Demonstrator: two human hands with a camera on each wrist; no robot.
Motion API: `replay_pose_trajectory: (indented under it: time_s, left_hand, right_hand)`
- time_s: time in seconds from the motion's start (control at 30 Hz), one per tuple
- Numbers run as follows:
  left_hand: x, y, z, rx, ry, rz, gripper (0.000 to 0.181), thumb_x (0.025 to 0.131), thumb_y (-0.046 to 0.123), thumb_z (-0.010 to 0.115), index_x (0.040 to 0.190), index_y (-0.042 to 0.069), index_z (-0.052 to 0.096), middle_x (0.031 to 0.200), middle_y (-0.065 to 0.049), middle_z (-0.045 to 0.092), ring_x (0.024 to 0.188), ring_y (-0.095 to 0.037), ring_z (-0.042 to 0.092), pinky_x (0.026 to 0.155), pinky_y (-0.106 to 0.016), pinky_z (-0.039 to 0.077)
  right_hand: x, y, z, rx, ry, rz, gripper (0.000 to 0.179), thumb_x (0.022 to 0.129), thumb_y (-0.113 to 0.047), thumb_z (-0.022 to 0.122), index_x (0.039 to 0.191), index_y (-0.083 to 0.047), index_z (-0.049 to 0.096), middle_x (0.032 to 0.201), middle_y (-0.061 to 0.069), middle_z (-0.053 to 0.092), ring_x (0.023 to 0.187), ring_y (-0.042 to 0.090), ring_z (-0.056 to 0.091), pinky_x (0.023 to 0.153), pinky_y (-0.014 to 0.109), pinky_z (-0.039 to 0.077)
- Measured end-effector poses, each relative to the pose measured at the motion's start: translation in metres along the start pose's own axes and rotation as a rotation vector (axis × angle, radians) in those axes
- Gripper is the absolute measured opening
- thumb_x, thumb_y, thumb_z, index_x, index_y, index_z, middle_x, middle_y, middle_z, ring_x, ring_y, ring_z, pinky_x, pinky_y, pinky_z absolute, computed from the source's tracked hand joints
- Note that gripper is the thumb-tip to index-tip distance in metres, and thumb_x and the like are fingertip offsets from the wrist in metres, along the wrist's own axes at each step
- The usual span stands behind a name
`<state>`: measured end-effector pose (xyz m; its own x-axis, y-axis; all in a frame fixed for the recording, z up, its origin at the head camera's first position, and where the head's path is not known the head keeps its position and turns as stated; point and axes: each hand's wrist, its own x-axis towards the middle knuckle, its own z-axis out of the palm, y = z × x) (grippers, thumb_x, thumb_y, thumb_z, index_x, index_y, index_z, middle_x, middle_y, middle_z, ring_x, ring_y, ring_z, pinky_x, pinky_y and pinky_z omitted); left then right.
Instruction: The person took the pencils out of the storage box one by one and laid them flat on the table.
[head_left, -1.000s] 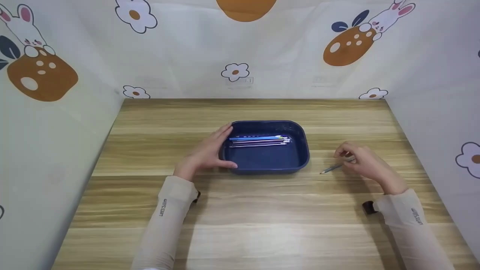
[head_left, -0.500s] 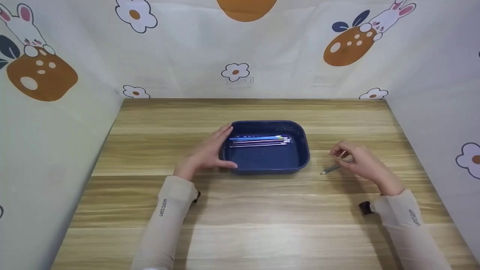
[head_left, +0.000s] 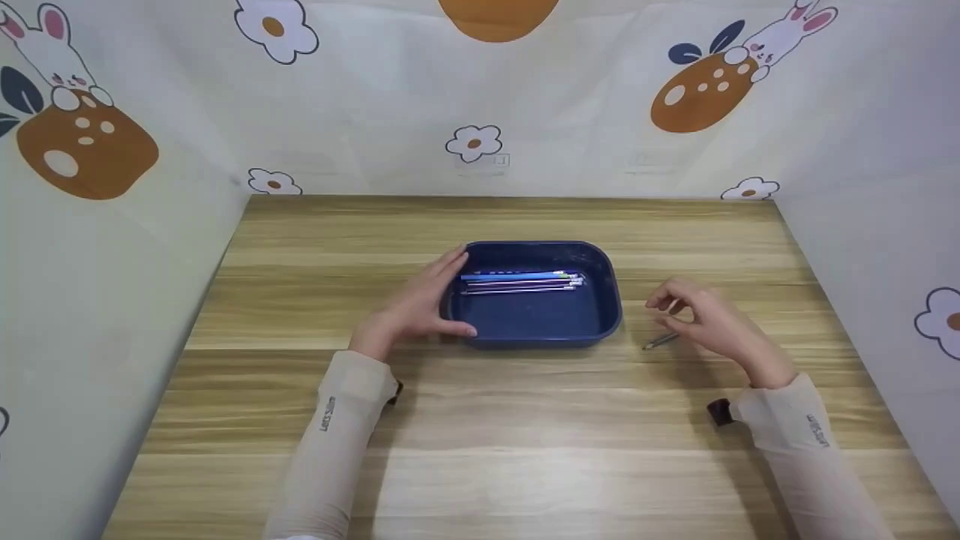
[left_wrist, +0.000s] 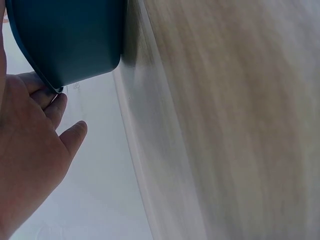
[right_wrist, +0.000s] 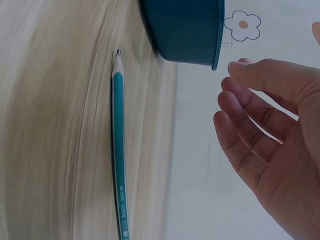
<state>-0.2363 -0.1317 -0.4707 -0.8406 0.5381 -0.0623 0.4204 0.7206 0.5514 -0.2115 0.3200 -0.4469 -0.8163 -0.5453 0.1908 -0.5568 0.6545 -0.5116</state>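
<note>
On the left, a cream cloth screen printed with rabbits and orange fruit (head_left: 90, 300) stands along the edge of the wood-grain counter (head_left: 547, 420). Inside it, a beige sleeve (head_left: 326, 450) with a small black box (head_left: 394, 394) at its cuff leads to the left hand (head_left: 409, 304), spread wide, gripping the left end of a dark-blue rounded rectangular tray (head_left: 540, 341): thumb on the near rim, fingers at the far corner. In the tray, along its far side, lie a light-blue pencil (head_left: 514, 277) and several dark, slim pencils (head_left: 517, 289), white ends to the right.

Wood grain shows between the tray and a teal-green wooden pencil (right_wrist: 119, 140) lying on the counter to its right, sharpened tip toward the tray. Over this pencil hangs the right hand (head_left: 701, 319), apart from it, thumb and fingers loosely bent, hiding its right part from the head view. Farther right, the cloth borders the counter again; between the forearms, the counter runs toward the near side.
</note>
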Motion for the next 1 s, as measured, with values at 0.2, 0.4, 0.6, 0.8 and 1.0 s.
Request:
replay_pose_trajectory:
  time_s: [0.2, 0.4, 0.6, 0.8, 1.0]
  left_hand:
    - [0.001, -0.001, 0.002, -0.007, -0.008, -0.008, 0.123, 0.073, 0.059, 0.082, 0.162, 0.014, 0.01, 0.17, 0.0, 0.003, 0.158, -0.024, 0.006, 0.129, -0.046, 0.013]
    - [0.0, -0.002, 0.003, -0.01, -0.006, -0.011, 0.123, 0.072, 0.058, 0.082, 0.162, 0.015, 0.01, 0.17, 0.001, 0.002, 0.158, -0.024, 0.005, 0.129, -0.045, 0.012]
    - [0.001, -0.003, 0.002, -0.002, -0.01, -0.007, 0.124, 0.072, 0.063, 0.08, 0.162, 0.014, 0.009, 0.17, 0.001, 0.002, 0.158, -0.024, 0.005, 0.129, -0.044, 0.012]
    - [0.001, -0.004, 0.001, -0.007, -0.003, 0.015, 0.124, 0.072, 0.064, 0.08, 0.162, 0.013, 0.01, 0.17, 0.0, 0.002, 0.157, -0.025, 0.006, 0.129, -0.044, 0.012]
    - [0.001, -0.002, 0.001, -0.012, 0.008, 0.025, 0.123, 0.073, 0.06, 0.081, 0.161, 0.011, 0.012, 0.17, -0.002, 0.004, 0.157, -0.026, 0.008, 0.129, -0.045, 0.014]
  right_hand:
    - [0.006, -0.004, 0.003, 0.031, -0.013, -0.006, 0.017, 0.087, 0.003, 0.07, 0.102, -0.003, 0.067, 0.102, 0.011, 0.072, 0.086, 0.022, 0.069, 0.078, 0.035, 0.06]
    - [0.013, -0.009, 0.007, 0.08, -0.038, 0.015, 0.017, 0.088, 0.003, 0.069, 0.104, -0.003, 0.067, 0.103, 0.01, 0.072, 0.089, 0.021, 0.068, 0.081, 0.034, 0.06]
    - [0.019, -0.014, 0.009, 0.071, -0.043, 0.012, 0.017, 0.088, 0.002, 0.07, 0.104, -0.005, 0.067, 0.103, 0.012, 0.072, 0.089, 0.021, 0.068, 0.081, 0.037, 0.06]
    - [0.025, -0.017, 0.013, 0.081, -0.049, 0.002, 0.019, 0.088, 0.004, 0.069, 0.105, -0.002, 0.066, 0.104, 0.012, 0.072, 0.09, 0.021, 0.068, 0.082, 0.042, 0.059]
    - [0.032, -0.02, 0.015, 0.096, -0.05, -0.021, 0.021, 0.086, 0.007, 0.069, 0.104, -0.003, 0.067, 0.103, 0.007, 0.072, 0.089, 0.022, 0.068, 0.081, 0.038, 0.06]
